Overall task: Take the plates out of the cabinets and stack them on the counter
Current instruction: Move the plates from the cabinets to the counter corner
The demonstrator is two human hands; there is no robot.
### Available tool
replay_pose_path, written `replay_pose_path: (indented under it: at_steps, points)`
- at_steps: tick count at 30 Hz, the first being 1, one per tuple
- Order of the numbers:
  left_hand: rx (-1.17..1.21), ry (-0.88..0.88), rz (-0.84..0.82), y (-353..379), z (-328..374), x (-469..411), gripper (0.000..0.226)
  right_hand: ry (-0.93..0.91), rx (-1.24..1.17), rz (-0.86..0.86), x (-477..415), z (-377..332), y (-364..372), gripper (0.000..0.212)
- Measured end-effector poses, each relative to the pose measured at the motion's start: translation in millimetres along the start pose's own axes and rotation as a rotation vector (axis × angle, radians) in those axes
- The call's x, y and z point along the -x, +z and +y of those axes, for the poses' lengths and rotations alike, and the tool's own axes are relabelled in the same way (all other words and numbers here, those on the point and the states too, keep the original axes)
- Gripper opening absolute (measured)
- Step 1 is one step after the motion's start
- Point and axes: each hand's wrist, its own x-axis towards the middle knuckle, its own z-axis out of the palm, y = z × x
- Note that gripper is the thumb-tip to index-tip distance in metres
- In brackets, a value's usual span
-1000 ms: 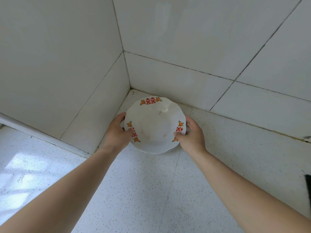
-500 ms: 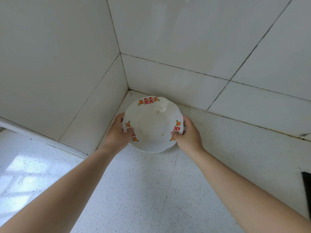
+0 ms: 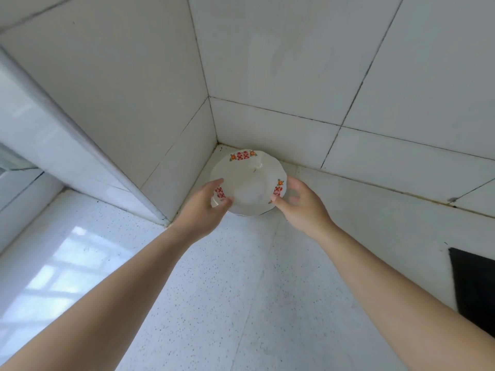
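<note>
A white scalloped plate (image 3: 249, 183) with red and orange motifs on its rim lies in the corner of the speckled counter (image 3: 227, 290). A second rim shows just under its near edge. My left hand (image 3: 206, 207) is at the plate's left rim with its fingers spread, forefinger and thumb overlapping the edge. My right hand (image 3: 300, 207) is at the right rim, fingers apart and curled in the air, thumb tip by the edge. Both hands are blurred and neither clasps the plate.
White tiled walls (image 3: 267, 76) meet right behind the plate. A tiled pillar edge (image 3: 80, 145) juts out on the left, with a sunlit sill (image 3: 48, 263) beside it. A black object (image 3: 474, 287) lies at the counter's right edge.
Both hands gripped the plate's rim before. Now the fingers have loosened and spread, and the right hand has drawn slightly off the rim. The plate stays in the corner.
</note>
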Motion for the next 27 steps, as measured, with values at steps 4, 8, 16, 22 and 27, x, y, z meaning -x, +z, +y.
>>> replay_pose_path:
  at_steps: [4, 8, 16, 22, 27]
  points:
    - [0.030, 0.066, 0.008, -3, 20, 54, 0.055, -0.029, -0.033, 0.003, 55, -7, -16, 0.062]
    - [0.044, 0.140, 0.056, -2, 43, 116, 0.055, -0.100, -0.029, -0.014, 108, -10, -31, 0.062]
    - [0.228, 0.055, 0.135, 20, 60, 222, 0.050, -0.181, -0.098, -0.049, 201, 9, -45, 0.056]
    - [0.320, 0.012, 0.097, 53, 59, 287, 0.046, -0.104, -0.138, -0.108, 267, 46, -48, 0.048]
    - [0.365, 0.049, 0.045, 65, 67, 328, 0.045, -0.071, -0.078, -0.051, 328, 65, -58, 0.049]
